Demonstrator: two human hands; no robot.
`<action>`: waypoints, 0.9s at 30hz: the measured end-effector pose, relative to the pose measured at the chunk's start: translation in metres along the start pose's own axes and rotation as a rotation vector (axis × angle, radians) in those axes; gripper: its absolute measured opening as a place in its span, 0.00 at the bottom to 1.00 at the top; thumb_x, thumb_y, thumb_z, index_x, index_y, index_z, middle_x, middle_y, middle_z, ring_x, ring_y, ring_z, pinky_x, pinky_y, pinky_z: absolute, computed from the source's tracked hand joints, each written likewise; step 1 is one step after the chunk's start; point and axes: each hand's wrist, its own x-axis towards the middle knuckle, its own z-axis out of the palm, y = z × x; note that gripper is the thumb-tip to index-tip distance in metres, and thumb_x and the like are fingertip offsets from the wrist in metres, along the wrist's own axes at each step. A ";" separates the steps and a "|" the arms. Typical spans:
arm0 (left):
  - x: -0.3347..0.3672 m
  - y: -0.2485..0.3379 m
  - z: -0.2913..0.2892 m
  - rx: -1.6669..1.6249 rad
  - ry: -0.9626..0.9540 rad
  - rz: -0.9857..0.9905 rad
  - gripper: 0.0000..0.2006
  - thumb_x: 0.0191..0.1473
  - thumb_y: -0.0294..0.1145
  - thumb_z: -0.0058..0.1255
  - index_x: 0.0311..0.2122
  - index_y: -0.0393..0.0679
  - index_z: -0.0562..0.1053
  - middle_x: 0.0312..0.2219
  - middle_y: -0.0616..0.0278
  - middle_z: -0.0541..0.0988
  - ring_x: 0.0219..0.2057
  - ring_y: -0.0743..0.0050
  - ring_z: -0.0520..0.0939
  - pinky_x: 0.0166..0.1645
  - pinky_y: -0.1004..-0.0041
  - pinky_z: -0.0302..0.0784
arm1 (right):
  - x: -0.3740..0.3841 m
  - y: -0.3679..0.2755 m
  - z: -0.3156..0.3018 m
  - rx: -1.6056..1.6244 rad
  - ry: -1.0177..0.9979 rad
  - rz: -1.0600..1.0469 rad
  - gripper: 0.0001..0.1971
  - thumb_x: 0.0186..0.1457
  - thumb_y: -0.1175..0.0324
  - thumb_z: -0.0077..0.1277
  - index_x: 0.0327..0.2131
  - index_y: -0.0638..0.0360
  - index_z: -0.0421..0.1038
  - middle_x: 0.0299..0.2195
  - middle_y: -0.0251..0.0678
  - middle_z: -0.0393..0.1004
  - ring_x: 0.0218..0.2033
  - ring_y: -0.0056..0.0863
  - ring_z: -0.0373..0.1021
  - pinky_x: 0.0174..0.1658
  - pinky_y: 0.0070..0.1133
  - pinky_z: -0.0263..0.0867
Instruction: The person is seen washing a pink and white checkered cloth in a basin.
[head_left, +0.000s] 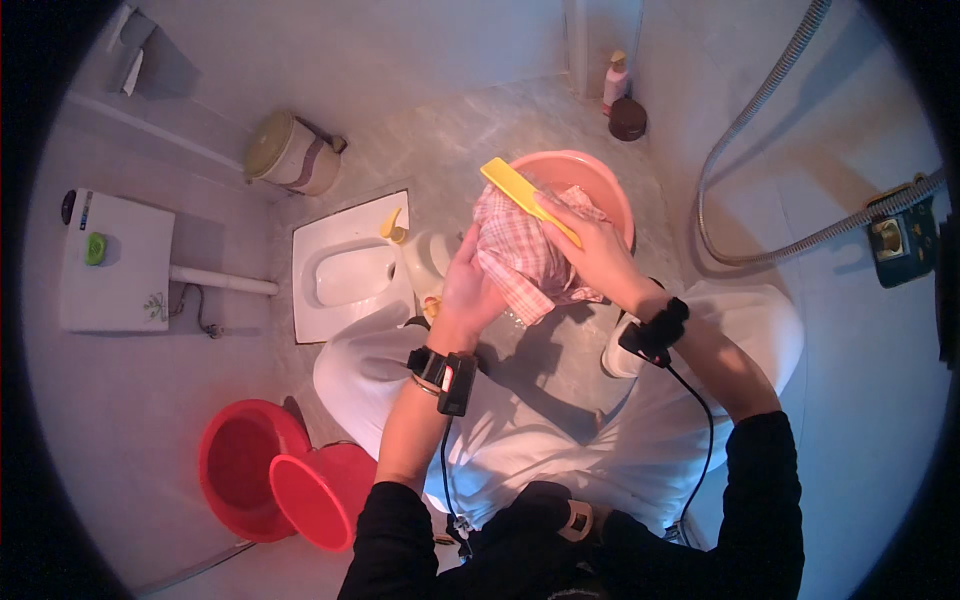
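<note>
A pink and white checked cloth garment (517, 255) is bunched up in front of me, over the near side of a pink basin (622, 195). My left hand (472, 288) grips its left side, with the fingertips partly hidden by the folds. My right hand (595, 250) is closed round the handle of a yellow brush (511, 184), which slants up and left across the top of the cloth. The bristles do not show from here. A loose corner of the cloth hangs toward me between my hands. What lies inside the basin is mostly covered.
Left of the basin stands a white bottle with a yellow pump (393, 226), beside a squat toilet (345, 275). Red buckets (312, 500) stand lower left. Farther off are a lidded bin (292, 155), a pink bottle (615, 85) and a brown round container (627, 119). A shower hose (715, 160) hangs at right.
</note>
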 end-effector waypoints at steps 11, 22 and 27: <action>-0.004 0.000 0.006 0.062 0.066 -0.020 0.24 0.60 0.45 0.28 0.55 0.38 0.60 0.52 0.53 0.66 0.53 0.56 0.66 0.60 0.59 0.55 | 0.002 0.021 0.000 0.039 -0.066 0.231 0.21 0.55 0.59 0.45 0.53 0.45 0.62 0.35 0.50 0.72 0.37 0.45 0.70 0.40 0.29 0.65; -0.008 0.007 0.006 0.217 0.089 -0.064 0.23 0.60 0.44 0.33 0.53 0.39 0.62 0.50 0.54 0.69 0.51 0.61 0.70 0.57 0.62 0.60 | 0.014 0.034 -0.001 0.398 -0.086 0.245 0.26 0.52 0.54 0.51 0.46 0.67 0.65 0.38 0.41 0.71 0.41 0.25 0.68 0.46 0.20 0.61; -0.008 0.010 0.002 0.261 0.043 -0.084 0.24 0.59 0.45 0.33 0.55 0.39 0.58 0.51 0.55 0.68 0.51 0.62 0.69 0.57 0.62 0.59 | 0.008 0.018 0.000 0.727 -0.287 0.550 0.22 0.53 0.56 0.51 0.44 0.65 0.68 0.29 0.30 0.70 0.30 0.14 0.65 0.34 0.15 0.61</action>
